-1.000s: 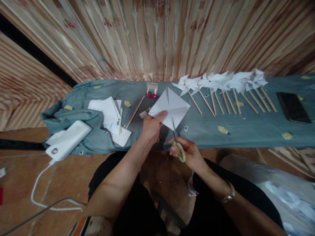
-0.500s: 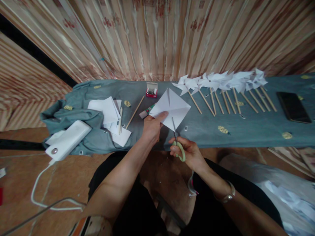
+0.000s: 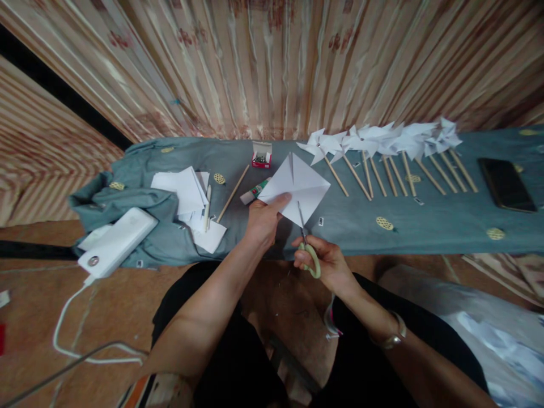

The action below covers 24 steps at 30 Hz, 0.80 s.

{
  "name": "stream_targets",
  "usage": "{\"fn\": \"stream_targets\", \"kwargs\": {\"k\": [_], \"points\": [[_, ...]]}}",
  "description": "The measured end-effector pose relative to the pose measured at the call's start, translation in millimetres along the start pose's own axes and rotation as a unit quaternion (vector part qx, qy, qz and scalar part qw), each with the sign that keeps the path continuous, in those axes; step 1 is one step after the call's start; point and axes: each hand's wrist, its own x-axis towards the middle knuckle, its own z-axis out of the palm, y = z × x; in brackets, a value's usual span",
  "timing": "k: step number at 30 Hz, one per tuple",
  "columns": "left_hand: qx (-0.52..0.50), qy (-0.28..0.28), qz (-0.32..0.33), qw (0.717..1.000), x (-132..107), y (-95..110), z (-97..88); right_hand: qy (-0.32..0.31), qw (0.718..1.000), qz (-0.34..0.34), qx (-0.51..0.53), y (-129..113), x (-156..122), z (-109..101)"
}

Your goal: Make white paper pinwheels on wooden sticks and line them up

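Note:
My left hand [image 3: 264,220] pinches a white paper square [image 3: 308,181], its thumb on top near the middle. The square is turned corner-up, with crease lines and a slit at its far corner. In my right hand [image 3: 325,258] is a pair of scissors [image 3: 312,262] with pale green handles, my fingers through the loops. The blades lie along the near corner of the paper, pointing toward its centre. Just behind the paper's left corner, a glue stick [image 3: 251,194] lies partly covered.
Paper pinwheels [image 3: 378,139] on sticks lie in a row at the right, before a phone [image 3: 506,184]. A red box of pins [image 3: 261,160] stands open at the back. Leftward are a loose stick [image 3: 233,194], stacked paper [image 3: 182,190], a pen [image 3: 207,208] and a white power bank [image 3: 119,242] with cable.
Almost nothing differs. The paper and both hands keep their places, and the scissors stay at the near corner.

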Motion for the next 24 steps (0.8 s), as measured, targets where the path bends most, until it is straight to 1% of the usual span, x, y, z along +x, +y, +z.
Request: {"fn": "stream_targets", "kwargs": {"k": [7, 12, 24], "points": [[0.006, -0.014, -0.017, 1.0, -3.0, -2.1, -0.7, -0.01, 1.0, -0.01, -0.003, -4.1, 0.9, -2.6], [0.009, -0.006, -0.017, 1.0, -2.8, -3.0, -0.4, -0.003, 1.0, -0.002, -0.007, -3.2, 1.4, -3.1], [0.006, -0.003, -0.026, 1.0, -2.5, -1.5, 1.2, -0.003, 1.0, -0.007, -0.021, -5.2, 1.4, -3.2]]}}
